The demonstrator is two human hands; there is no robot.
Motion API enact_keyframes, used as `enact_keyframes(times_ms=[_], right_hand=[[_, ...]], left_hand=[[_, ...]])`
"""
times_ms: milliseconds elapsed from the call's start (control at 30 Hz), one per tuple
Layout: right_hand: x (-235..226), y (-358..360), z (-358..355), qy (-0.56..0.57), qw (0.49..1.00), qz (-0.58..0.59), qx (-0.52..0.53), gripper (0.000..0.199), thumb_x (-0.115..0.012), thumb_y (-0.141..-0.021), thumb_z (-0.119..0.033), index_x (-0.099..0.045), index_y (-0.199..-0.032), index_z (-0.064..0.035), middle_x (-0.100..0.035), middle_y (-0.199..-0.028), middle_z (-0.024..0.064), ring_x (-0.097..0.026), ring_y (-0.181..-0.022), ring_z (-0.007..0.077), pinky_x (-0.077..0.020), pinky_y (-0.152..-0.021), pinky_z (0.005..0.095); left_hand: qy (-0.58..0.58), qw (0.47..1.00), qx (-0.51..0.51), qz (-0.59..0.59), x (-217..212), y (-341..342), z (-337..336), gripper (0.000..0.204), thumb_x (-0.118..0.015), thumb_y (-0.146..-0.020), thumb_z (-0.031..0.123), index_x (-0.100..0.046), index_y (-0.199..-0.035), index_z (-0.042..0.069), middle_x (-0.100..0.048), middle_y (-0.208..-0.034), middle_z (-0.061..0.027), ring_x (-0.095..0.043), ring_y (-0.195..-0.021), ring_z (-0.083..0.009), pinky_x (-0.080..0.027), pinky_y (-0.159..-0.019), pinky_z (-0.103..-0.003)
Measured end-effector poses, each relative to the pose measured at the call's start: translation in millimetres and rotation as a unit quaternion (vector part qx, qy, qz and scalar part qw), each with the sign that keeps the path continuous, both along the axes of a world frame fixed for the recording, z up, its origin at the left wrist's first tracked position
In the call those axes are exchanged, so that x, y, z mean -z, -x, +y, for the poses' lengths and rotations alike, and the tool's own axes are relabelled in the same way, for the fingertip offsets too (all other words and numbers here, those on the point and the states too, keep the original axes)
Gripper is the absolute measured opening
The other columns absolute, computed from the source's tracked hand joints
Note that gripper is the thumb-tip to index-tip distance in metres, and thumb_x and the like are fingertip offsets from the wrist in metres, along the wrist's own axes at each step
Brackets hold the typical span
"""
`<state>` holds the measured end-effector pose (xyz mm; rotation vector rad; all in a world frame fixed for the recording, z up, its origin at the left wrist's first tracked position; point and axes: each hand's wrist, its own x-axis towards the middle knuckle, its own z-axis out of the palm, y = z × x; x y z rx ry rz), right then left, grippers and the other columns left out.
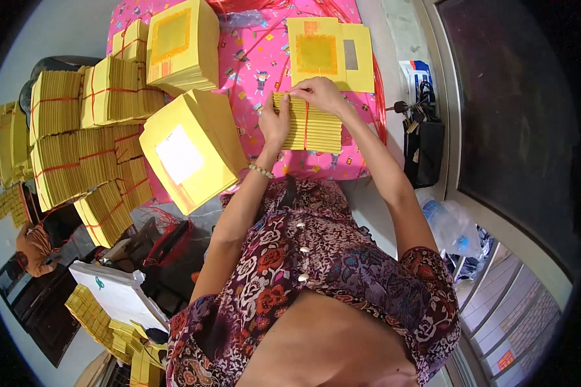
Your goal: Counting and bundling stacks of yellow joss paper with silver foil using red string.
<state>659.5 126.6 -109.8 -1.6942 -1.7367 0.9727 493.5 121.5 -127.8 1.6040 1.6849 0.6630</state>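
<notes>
**Both hands on a yellow paper bundle at twelve o'clock**

Nearest is the person's own floral-patterned blouse (316, 271), from which both forearms run up to a pink patterned cloth (258, 58) covering the work surface. On it, at about twelve o'clock, lies a thick bundle of thin yellow paper sheets (319, 132) crossed by a red string (306, 129). The left hand (274, 122) presses flat against the bundle's left edge, fingers closed on it; the right hand (319, 93) pinches at its top edge where the string crosses. The hands sit close together, both on the bundle.

Such a bundle looks light but floppy, its sheets apt to slide and fan, so a grip across opposite edges or under the string seems safest.

At ten o'clock leans a loose yellow stack with a white square (190, 155); beyond it, at nine to eleven, tied yellow bundles (90, 148) pile up. Just past the hands lie flat yellow sheets with orange squares (329, 51)
</notes>
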Motion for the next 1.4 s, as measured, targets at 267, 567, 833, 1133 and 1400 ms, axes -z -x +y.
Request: enact_keyframes(times_ms=[267, 567, 833, 1133, 1400], right_hand=[[10.5, 11.1, 3.5, 0.057, 0.997, 0.047, 0.031, 0.023, -0.064, -0.086, -0.025, -0.070, -0.098, -0.0059, -0.070, -0.086, 0.0102, -0.066, -0.077, 0.0150, -0.0493, -0.070, 0.0279], [29.7, 2.2, -1.1, 0.053, 0.996, 0.053, 0.048, 0.025, -0.064, -0.082, -0.035, -0.071, -0.093, -0.0140, -0.069, -0.082, 0.0077, -0.066, -0.074, 0.0223, -0.0499, -0.066, 0.0330], [32.6, -5.9, -9.1, 0.013, 0.997, 0.059, 0.039, 0.029, -0.062, -0.084, -0.037, -0.070, -0.094, -0.0118, -0.068, -0.081, 0.0081, -0.064, -0.074, 0.0236, -0.0494, -0.067, 0.0335], [7.8, -24.5, -111.0, -0.095, 0.937, 0.054, 0.332, 0.020, -0.066, -0.084, -0.020, -0.065, -0.094, -0.0031, -0.065, -0.090, 0.0092, -0.063, -0.084, 0.0197, -0.0487, -0.069, 0.0300], [45.1, 39.3, -167.3, -0.017, 0.945, 0.131, 0.299, 0.054, -0.046, -0.095, -0.018, -0.025, -0.140, 0.0020, -0.042, -0.132, 0.0231, -0.046, -0.118, 0.0324, -0.0375, -0.098, 0.0408]], left_hand=[[0.008, 0.999, 0.017, -0.038, -2.7, 9.1, 1.6, 0.060, -0.054, -0.088, 0.045, -0.052, -0.124, -0.003, -0.065, -0.092, -0.0259, -0.065, -0.087, -0.0371, -0.050, -0.077, -0.043], [0.001, 0.999, 0.015, -0.031, 3.9, 1.1, -2.6, 0.048, -0.053, -0.089, 0.042, -0.060, -0.114, 0.002, -0.066, -0.090, -0.0220, -0.065, -0.084, -0.0338, -0.049, -0.074, -0.041], [0.028, 0.999, 0.028, -0.020, 5.9, -5.3, 0.3, 0.053, -0.052, -0.090, 0.044, -0.056, -0.119, 0.000, -0.066, -0.096, -0.0222, -0.065, -0.089, -0.0318, -0.048, -0.078, -0.040], [0.117, 0.979, 0.026, -0.163, 35.2, 39.6, -39.2, 0.068, -0.040, -0.095, 0.048, -0.033, -0.138, -0.004, -0.044, -0.134, -0.0269, -0.047, -0.122, -0.0345, -0.036, -0.100, -0.037], [0.136, 0.947, 0.127, -0.262, 30.9, 41.9, -67.1, 0.060, -0.055, -0.093, 0.028, -0.029, -0.140, 0.001, -0.058, -0.116, -0.0138, -0.055, -0.104, -0.0176, -0.045, -0.088, -0.029]])
